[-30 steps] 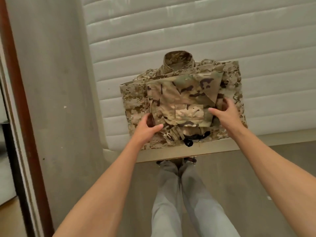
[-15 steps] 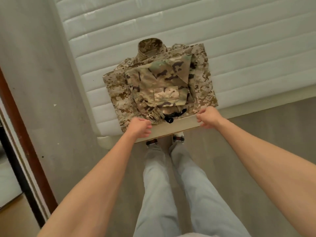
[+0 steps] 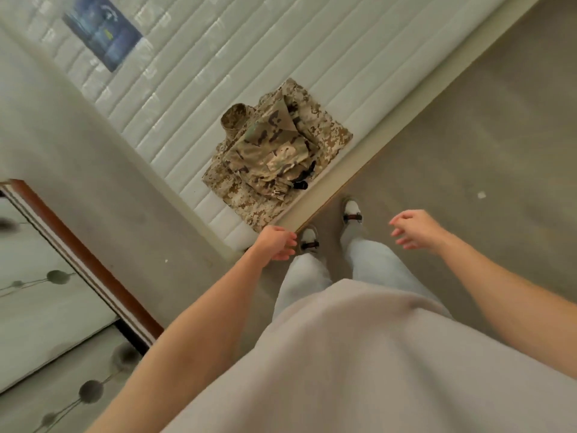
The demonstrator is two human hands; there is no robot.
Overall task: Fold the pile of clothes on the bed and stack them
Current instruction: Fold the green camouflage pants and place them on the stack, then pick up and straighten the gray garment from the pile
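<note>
A door frame (image 3: 93, 264) with a brown edge runs along the far left, beside a grey wall (image 3: 78, 145). To its right lies the white quilted mattress (image 3: 193, 73), with a dark blue label (image 3: 101, 34) near its top left. Two folded camouflage garments sit stacked at the mattress's near edge, close to its left corner: a multicam piece (image 3: 268, 151) lies on top of a larger tan jacket (image 3: 324, 126), whose collar stands up at the far side. The left hand (image 3: 276, 243) hangs just off that corner, fingers loosely curled, holding nothing. The right hand (image 3: 413, 228) hovers over the floor (image 3: 484, 135), well apart from the stack, fingers relaxed and spread, empty. Two shoes (image 3: 351, 210) stand between the hands.
</note>
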